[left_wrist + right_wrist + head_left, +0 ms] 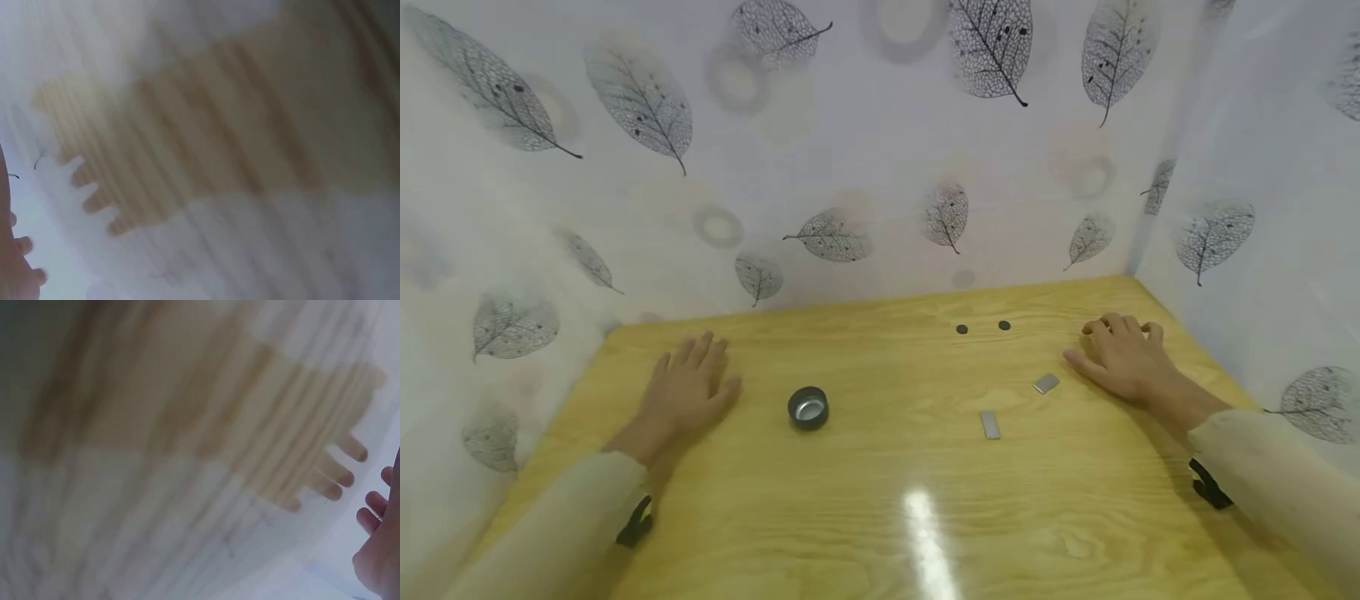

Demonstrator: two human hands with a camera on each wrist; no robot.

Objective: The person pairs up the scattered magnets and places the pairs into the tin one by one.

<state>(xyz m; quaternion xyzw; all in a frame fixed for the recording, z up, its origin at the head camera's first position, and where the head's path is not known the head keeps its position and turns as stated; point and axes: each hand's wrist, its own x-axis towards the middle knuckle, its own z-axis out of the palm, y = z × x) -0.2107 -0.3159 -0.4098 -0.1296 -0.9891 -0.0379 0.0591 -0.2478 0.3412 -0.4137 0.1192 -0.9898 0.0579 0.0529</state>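
Observation:
My left hand (683,392) lies on the wooden table at the left, fingers straight and slightly spread, holding nothing. Just right of it stands a small round dark bowl (808,408) with a shiny metallic inside. On the right side my right hand (1122,358) rests with loosely bent fingers, also holding nothing. Nearest to its thumb is a small grey rectangular piece (1046,383), and a second grey rectangular piece (991,425) lies closer to me. Each wrist view shows only part of a hand at its edge: left hand (19,262), right hand (378,544).
Two small dark discs (962,329) lie side by side near the table's back edge. Leaf-patterned curtains (865,150) enclose the table (820,517) at the back and both sides. A bright light reflection falls on the front middle of the wood.

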